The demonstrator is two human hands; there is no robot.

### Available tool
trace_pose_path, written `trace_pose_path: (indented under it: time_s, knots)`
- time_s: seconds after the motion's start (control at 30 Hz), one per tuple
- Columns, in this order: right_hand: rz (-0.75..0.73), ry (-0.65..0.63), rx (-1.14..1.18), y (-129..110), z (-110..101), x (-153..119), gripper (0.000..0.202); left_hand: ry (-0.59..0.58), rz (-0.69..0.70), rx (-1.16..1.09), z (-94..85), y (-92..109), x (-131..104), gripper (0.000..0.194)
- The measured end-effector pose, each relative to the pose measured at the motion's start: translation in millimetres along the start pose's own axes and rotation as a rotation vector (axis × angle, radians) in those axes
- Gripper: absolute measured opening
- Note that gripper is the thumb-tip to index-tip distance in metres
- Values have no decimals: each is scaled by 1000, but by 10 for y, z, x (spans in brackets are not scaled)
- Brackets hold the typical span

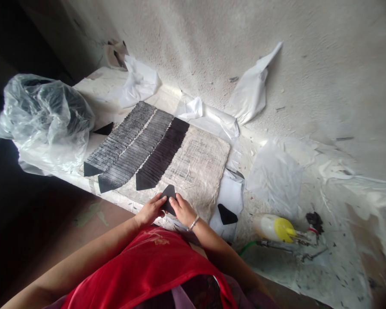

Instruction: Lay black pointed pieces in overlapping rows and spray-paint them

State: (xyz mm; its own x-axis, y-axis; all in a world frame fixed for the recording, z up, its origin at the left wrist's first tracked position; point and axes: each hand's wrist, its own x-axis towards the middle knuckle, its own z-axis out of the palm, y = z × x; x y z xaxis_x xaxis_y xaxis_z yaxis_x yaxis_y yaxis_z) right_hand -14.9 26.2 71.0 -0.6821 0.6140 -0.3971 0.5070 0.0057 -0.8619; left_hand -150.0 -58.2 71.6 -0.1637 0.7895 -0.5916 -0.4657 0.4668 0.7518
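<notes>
Between my two hands is a flat black piece (169, 196) with angled edges, held just in front of the table's near edge. My left hand (150, 209) pinches its left side. On its right side, my right hand (184, 210) closes with the thumb on top; a bracelet circles that wrist. Just beyond lies a cloth-covered board (203, 161) carrying three rows of overlapping black pieces. The nearest row (162, 154) is plain black, while the middle row (137, 150) and far row (119, 139) look greyish and streaked. Another black piece (227, 214) rests on white sheeting to the right.
A spray gun (304, 240) with a yellow-and-white cup and green hose lies at the right. At the left stands a bulging clear plastic bag (46, 122) with dark contents. Crumpled white sheeting (251, 90) lines the rough wall behind the table.
</notes>
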Motion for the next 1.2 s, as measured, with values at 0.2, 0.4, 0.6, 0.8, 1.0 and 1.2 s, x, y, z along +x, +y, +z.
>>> trace_pose_path:
  time_s: [0.2, 0.4, 0.6, 0.8, 1.0, 1.2]
  knots:
    - [71, -106, 172, -95, 85, 189, 21, -49, -42, -69, -346, 76, 53, 32]
    - [-102, 213, -420, -289, 280, 266, 10, 4, 27, -24, -529, 72, 129, 32]
    - [20, 143, -151, -346, 369, 451, 12, 47, 166, 78, -711, 179, 108, 25]
    - [80, -68, 186, -399, 477, 609, 26, -91, 2, -264, -967, 243, 12, 24]
    - [-18, 65, -94, -553, 753, 671, 27, -49, 47, -234, -1083, 252, -10, 29]
    - [167, -207, 352, -683, 781, 813, 33, -134, 48, -192, -1318, 287, -2, 31]
